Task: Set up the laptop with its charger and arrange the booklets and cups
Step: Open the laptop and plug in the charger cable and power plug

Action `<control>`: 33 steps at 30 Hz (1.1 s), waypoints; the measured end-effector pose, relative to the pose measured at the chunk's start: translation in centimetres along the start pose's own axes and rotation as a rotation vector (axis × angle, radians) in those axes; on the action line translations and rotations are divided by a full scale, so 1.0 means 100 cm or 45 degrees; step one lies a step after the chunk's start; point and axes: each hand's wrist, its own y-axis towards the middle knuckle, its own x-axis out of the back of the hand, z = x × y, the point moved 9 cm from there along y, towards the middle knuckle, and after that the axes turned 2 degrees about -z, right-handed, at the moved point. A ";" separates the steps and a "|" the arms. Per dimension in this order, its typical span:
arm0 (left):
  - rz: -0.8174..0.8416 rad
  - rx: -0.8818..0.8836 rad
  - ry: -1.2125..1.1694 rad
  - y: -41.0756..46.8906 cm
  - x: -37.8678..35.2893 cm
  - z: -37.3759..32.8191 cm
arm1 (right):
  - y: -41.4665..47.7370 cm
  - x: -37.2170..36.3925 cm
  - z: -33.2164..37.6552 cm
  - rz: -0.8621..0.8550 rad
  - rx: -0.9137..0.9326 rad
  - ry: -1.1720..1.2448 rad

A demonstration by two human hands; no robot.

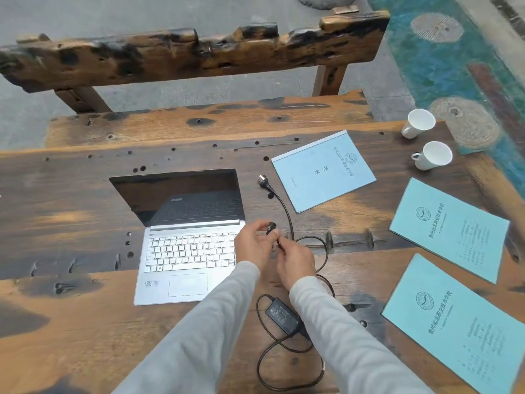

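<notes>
A silver laptop [187, 245] stands open on the wooden table [71, 308], its screen dark. Just right of its keyboard, my left hand [252, 244] pinches the black charger cable's small end [272, 226]. My right hand [295, 260] grips the same cable a little lower. The black charger brick [282, 313] lies between my forearms, its cord looping around it. The wall plug [262, 182] rests on the table beyond my hands. Three light blue booklets lie to the right: one far [324, 170], one middle [449, 230], one near [460, 325]. Two white cups [418, 123] [433, 155] stand at the far right.
A rough wooden bench with a dark weathered backrest [193, 52] stands behind the table. Grey floor shows beyond it, and a teal patterned surface [454, 66] runs along the right. The table's right edge passes close to the cups.
</notes>
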 end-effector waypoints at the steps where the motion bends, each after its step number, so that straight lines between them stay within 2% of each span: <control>1: -0.012 0.022 -0.018 0.003 0.002 0.003 | 0.001 0.000 0.003 -0.005 0.034 -0.016; 3: 0.018 0.086 -0.062 0.009 0.001 0.011 | 0.004 -0.002 0.004 0.016 0.078 -0.014; 5: 0.062 0.150 -0.142 0.016 0.001 0.019 | 0.008 -0.007 -0.001 0.079 0.027 0.117; 7: 0.123 0.218 -0.239 0.022 0.001 0.023 | 0.015 -0.012 -0.014 0.137 -0.160 0.433; 10: 0.274 0.336 -0.411 0.027 -0.004 0.031 | 0.023 -0.023 -0.029 0.211 -0.588 1.143; 11: 0.329 0.383 -0.474 0.028 -0.006 0.034 | 0.026 -0.024 -0.030 0.233 -0.643 1.260; 13: 0.412 0.448 -0.581 0.028 -0.013 0.037 | 0.032 -0.030 -0.025 0.339 -0.654 1.352; 16: 0.397 0.494 -0.642 0.034 -0.016 0.041 | 0.037 -0.045 -0.021 0.478 -0.727 1.495; 20: 0.321 0.470 -0.604 0.039 -0.016 0.050 | 0.045 -0.055 -0.031 0.437 -0.785 1.472; 23: 0.225 0.405 -0.456 0.042 -0.012 0.056 | 0.052 -0.059 -0.037 0.314 -0.819 1.498; 26: 0.152 0.364 -0.137 0.043 -0.001 0.064 | 0.055 -0.064 -0.038 0.231 -0.838 1.427; 33: 0.336 0.059 0.739 0.049 0.024 0.079 | 0.061 -0.075 -0.043 0.100 -0.745 1.074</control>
